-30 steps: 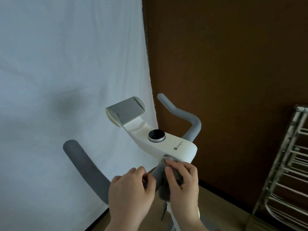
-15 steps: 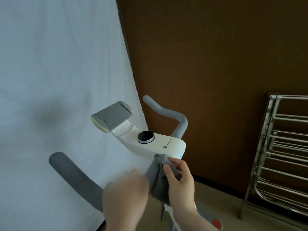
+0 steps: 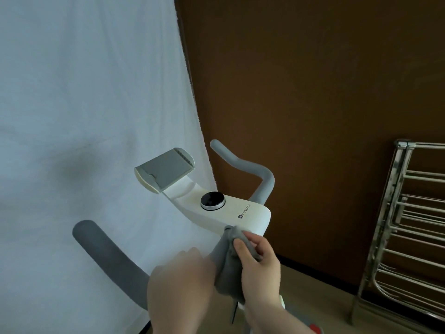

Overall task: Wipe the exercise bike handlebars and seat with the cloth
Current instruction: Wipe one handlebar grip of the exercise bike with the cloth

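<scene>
- We find the right hand (image 3: 258,266) pinching the cloth (image 3: 228,263) under the console (image 3: 240,213).
- Left hand (image 3: 180,283): grip indiscernible.
- We judge the handlebars (image 3: 108,256) come next.

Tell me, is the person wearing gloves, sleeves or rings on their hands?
No. The left hand and the right hand are both bare: no gloves, rings or watch show. The wrists are bare too, with no sleeve in view down to the picture's bottom edge.
</scene>
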